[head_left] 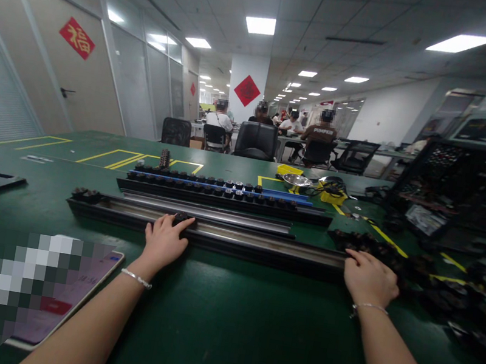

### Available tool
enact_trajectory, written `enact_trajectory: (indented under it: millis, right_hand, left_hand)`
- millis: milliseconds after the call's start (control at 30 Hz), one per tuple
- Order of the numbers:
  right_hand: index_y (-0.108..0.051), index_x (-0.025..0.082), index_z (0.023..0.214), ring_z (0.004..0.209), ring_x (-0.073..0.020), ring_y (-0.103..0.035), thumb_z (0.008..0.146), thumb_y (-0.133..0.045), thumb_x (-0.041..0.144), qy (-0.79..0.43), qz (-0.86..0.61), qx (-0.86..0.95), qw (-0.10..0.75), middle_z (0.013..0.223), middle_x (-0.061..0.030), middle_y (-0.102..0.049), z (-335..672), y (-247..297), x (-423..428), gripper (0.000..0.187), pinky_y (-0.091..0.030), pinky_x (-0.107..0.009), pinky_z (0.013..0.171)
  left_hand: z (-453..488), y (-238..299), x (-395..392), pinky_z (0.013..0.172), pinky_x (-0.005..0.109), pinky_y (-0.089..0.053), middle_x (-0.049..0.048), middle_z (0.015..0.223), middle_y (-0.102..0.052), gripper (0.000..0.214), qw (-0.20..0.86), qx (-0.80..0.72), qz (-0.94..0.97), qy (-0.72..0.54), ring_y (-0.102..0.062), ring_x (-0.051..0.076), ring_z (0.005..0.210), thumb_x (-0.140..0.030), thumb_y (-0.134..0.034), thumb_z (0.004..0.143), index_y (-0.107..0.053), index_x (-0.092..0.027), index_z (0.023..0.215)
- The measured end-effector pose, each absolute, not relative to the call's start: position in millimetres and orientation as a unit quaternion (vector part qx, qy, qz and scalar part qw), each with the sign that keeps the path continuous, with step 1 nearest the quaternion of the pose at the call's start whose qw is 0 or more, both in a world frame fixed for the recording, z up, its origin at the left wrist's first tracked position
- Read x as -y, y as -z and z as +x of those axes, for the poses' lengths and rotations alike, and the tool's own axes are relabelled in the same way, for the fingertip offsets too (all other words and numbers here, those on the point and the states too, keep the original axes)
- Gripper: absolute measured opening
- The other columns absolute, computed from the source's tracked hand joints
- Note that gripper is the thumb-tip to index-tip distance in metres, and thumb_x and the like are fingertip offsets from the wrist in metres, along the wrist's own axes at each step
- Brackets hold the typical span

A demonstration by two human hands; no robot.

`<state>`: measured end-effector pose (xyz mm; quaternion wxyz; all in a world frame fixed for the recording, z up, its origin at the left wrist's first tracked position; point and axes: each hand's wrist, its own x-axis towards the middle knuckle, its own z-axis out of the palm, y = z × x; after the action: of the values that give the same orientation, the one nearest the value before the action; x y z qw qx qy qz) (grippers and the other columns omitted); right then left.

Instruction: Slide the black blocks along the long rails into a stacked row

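Observation:
A long black and silver rail (234,237) lies across the green table in front of me. My left hand (164,238) rests on its near edge, fingers pinching a small black part (181,218) that sits on the rail. My right hand (368,277) lies at the rail's right end, fingers curled among a heap of small black parts (414,267); what they hold is hidden. A second black rail (222,194) with a blue strip and a row of black parts lies just behind the first.
A phone (37,288) lies at the near left. A metal bowl (296,181) and yellow trays (290,170) stand behind the rails. A black crate (463,192) with equipment fills the right. Several people sit at tables in the far background.

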<state>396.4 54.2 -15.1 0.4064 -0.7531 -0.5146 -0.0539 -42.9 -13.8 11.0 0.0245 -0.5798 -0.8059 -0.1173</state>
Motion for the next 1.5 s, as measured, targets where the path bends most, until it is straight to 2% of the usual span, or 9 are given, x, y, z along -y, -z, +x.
enact_trajectory:
  millis: [167, 833, 1500]
  right_hand:
    - [-0.073, 0.032, 0.083, 0.101, -0.0242, -0.046, 0.074, -0.051, 0.029, 0.043, -0.763, 0.482, 0.428, 0.109, 0.0012, -0.063, 392, 11, -51, 0.024, -0.031, -0.047, 0.093]
    - [-0.074, 0.032, 0.082, 0.103, -0.0247, -0.047, 0.073, -0.051, 0.028, 0.026, -0.774, 0.473, 0.421, 0.110, 0.0017, -0.064, 387, 4, -48, 0.025, -0.031, -0.047, 0.094]
    - [-0.073, 0.032, 0.090, 0.110, -0.0261, -0.045, 0.077, -0.050, 0.029, 0.036, -0.787, 0.471, 0.396, 0.114, 0.0024, -0.064, 385, 4, -47, 0.027, -0.031, -0.050, 0.097]
  left_hand:
    - [-38, -11, 14, 0.107, 0.062, -0.020, 0.0065, 0.142, -0.041, 0.059, 0.026, 0.803, -0.585, 0.113, -0.029, 0.033, 0.135, -0.028, -0.047, 0.077, -0.043, -0.042, 0.135]
    - [-36, -12, 16, 0.106, 0.066, -0.019, 0.0061, 0.144, -0.041, 0.058, 0.037, 0.798, -0.591, 0.116, -0.029, 0.035, 0.135, -0.029, -0.046, 0.078, -0.045, -0.043, 0.134]
    - [-34, -13, 18, 0.104, 0.069, -0.018, 0.0048, 0.147, -0.039, 0.057, 0.044, 0.785, -0.611, 0.093, -0.024, 0.038, 0.138, -0.028, -0.046, 0.079, -0.044, -0.043, 0.134]
